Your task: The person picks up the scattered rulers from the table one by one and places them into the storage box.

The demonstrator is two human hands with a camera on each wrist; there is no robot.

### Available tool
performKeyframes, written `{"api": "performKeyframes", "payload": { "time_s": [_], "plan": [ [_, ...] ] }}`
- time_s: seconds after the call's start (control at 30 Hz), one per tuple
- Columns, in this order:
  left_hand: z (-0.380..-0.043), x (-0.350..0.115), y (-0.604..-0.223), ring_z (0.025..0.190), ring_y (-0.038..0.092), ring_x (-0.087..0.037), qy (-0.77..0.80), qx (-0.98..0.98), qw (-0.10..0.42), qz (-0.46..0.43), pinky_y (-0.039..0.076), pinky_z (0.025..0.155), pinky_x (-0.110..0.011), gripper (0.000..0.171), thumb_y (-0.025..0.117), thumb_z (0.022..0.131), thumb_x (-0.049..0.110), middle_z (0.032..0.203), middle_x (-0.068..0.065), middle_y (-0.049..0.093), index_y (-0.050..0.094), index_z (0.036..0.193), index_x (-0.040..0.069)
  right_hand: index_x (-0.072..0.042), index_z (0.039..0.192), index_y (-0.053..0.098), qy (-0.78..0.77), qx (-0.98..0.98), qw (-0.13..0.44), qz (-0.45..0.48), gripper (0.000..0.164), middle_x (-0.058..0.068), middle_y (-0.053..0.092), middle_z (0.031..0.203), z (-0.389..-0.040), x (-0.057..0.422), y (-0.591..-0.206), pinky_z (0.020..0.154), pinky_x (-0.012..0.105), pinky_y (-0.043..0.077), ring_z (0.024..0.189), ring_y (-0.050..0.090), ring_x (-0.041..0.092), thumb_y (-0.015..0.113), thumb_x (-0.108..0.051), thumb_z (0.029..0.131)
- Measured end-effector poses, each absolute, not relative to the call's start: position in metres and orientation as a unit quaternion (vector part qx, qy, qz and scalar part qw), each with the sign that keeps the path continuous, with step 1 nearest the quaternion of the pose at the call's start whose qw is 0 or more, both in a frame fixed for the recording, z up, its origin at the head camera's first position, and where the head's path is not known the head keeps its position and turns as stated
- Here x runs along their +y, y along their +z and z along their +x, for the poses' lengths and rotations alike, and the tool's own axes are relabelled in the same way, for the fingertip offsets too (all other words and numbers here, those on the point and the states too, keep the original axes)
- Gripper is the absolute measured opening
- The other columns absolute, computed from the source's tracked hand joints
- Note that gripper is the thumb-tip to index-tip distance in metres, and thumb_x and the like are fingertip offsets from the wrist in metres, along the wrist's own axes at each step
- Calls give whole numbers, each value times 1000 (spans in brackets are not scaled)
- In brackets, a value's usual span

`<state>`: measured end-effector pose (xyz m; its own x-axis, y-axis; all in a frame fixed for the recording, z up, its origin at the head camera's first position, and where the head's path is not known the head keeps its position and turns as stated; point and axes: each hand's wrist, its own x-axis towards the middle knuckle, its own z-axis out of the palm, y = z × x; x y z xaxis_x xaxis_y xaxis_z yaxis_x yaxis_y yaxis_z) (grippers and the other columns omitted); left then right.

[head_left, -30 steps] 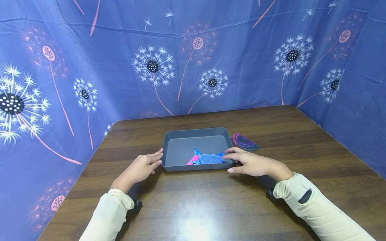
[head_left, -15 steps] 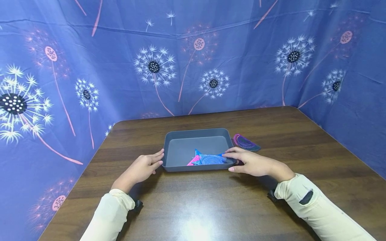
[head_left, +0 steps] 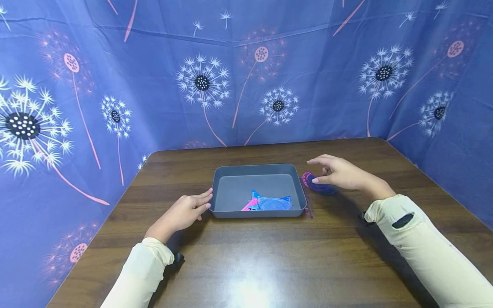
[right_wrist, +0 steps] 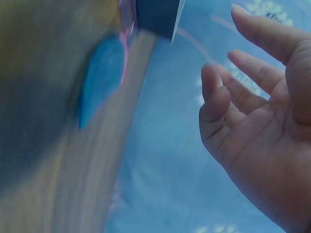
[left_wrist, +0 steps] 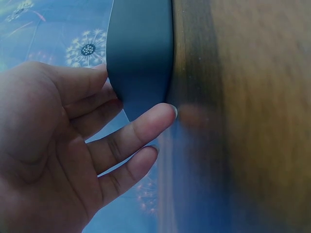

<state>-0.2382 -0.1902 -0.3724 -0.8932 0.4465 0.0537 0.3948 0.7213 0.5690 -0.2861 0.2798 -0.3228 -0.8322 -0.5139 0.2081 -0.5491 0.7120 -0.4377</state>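
A grey rectangular tray (head_left: pixel 235 184) lies on the table. My left hand (head_left: pixel 185 212) rests its extended fingers against the tray's left side; the left wrist view shows the fingertips at the tray's wall (left_wrist: pixel 141 48). My right hand (head_left: pixel 344 172) hovers over a purple-and-blue protractor (head_left: pixel 326 190) right of the tray. The right wrist view has the protractor (right_wrist: pixel 103 73) apart from that hand, whose loosely bent fingers hold nothing. Inside the tray, near its front right, lie a blue see-through drawing piece (head_left: pixel 274 203) and a pink piece (head_left: pixel 249 206), partly overlapping.
A reddish see-through strip (head_left: pixel 309 210) lies on the table along the tray's right side. The brown wooden table (head_left: pixel 215 265) ends at a blue curtain (head_left: pixel 319 85) with dandelion prints, behind and at the sides.
My right hand has left the tray's front right corner and moved right and away from me, to above the protractor. My left hand stays at the tray's left side.
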Motion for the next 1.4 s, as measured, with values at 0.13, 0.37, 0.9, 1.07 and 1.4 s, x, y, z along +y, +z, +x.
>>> {"api": "performKeyframes", "payload": {
  "time_s": [0.13, 0.37, 0.9, 1.07, 1.4],
  "plan": [
    [-238, -190, -373, 61, 63, -14, 299, 925, 42, 232, 44, 54, -29, 44, 56, 103, 19, 155, -7, 40, 51, 144, 4, 0, 134, 58, 223, -940, 28, 257, 55, 18, 60, 126, -306, 289, -320, 84, 45, 47, 98, 58, 30, 77, -24, 88],
    [-239, -191, -373, 61, 62, -13, 295, 928, 38, 226, 44, 53, -29, 44, 57, 103, 19, 155, -5, 39, 51, 144, 5, 7, 131, 58, 201, -951, -30, 235, 56, 28, 59, 128, -327, 284, -328, 98, 58, 42, 118, 54, 45, 78, -21, 87],
    [-240, -187, -372, 61, 62, -14, 287, 929, 40, 231, 44, 51, -29, 44, 56, 103, 20, 155, -4, 40, 51, 144, 6, 11, 122, 60, 202, -946, -105, 228, 60, 27, 54, 121, -334, 288, -353, 98, 55, 42, 110, 54, 41, 86, -9, 72],
    [-240, -188, -371, 60, 62, -14, 289, 928, 39, 233, 44, 52, -29, 44, 56, 103, 20, 155, -6, 40, 52, 144, 5, 9, 122, 60, 200, -946, -110, 228, 60, 25, 56, 119, -335, 289, -355, 98, 55, 43, 111, 55, 41, 87, -11, 72],
    [-241, -192, -374, 61, 62, -12, 294, 928, 44, 223, 44, 52, -29, 44, 56, 103, 21, 156, -3, 39, 51, 144, 6, 8, 127, 57, 186, -947, -135, 222, 66, 28, 53, 121, -341, 284, -353, 100, 59, 39, 115, 50, 44, 86, -13, 72]
  ]
}}
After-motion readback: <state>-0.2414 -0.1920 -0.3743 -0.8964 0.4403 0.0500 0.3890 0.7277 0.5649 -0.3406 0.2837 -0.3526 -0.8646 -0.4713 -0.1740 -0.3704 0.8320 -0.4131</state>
